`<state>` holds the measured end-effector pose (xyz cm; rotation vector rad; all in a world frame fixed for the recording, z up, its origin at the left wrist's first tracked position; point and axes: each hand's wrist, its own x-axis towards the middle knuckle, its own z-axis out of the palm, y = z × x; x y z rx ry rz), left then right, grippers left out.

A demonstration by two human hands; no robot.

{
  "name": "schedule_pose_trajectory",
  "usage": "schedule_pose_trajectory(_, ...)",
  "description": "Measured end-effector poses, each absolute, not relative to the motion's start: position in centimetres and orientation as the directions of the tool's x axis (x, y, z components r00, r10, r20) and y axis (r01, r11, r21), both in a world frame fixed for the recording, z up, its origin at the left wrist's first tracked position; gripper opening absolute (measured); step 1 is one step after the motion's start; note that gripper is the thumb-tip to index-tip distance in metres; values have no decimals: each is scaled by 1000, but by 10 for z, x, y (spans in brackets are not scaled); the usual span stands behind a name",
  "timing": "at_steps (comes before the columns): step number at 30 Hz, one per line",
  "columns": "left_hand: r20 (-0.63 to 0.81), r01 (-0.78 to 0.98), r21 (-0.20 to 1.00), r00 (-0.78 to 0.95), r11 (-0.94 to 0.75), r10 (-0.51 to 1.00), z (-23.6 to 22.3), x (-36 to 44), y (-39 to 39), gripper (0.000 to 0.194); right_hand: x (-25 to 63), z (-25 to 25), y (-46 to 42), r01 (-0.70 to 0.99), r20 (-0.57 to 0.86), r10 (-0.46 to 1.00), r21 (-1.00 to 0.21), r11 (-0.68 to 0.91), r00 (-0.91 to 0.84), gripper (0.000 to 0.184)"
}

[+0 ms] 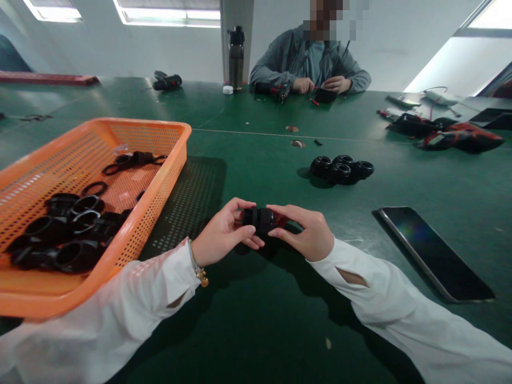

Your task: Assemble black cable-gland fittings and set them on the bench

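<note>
Between my two hands is a black ribbed plastic fitting (259, 218), held sideways above the green table. My left hand (226, 230) grips its left end between thumb and fingers. From the other side, my right hand (304, 228) pinches the right end with thumb and forefinger. Fingers partly hide the fitting, so its exact kind is unclear. Beyond my right hand sits a cluster of several similar black round fittings (342, 169) with open ends. An orange basket (160, 210) to the left holds several black fittings (76, 256) and loose black rings (95, 188).
A smartphone (434, 256) lies right of my right forearm. Across the green table (256, 330), a co-worker (298, 58) handles small parts beside a dark power tool (274, 89). A bottle (236, 58) stands at the back. Red-and-black bundles (444, 133) lie at far right.
</note>
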<state>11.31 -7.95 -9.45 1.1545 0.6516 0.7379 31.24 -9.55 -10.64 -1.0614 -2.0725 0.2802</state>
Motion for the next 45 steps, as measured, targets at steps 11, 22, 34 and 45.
schedule_pose_trajectory(11, -82, -188, 953, 598, 238, 798, -94, 114, -80, 35, 313, -105, -96, 604, 527, 773, -501, 619, -354, 28)
schedule_pose_trajectory(22, -92, -182, 952, 594, 246, 799, -93, 113, -80, 37, 315, -106, -95, 583, 525, 757, -496, 643, -389, 33)
schedule_pose_trajectory(34, -89, -176, 956, 584, 233, 807, -92, 114, -80, 37, 312, -106, -98, 624, 565, 757, -472, 623, -329, 39)
schedule_pose_trajectory(45, -97, -154, 962, 584, 228, 806, -91, 114, -80, 36, 309, -103, -99, 579, 591, 747, -508, 638, -305, 21)
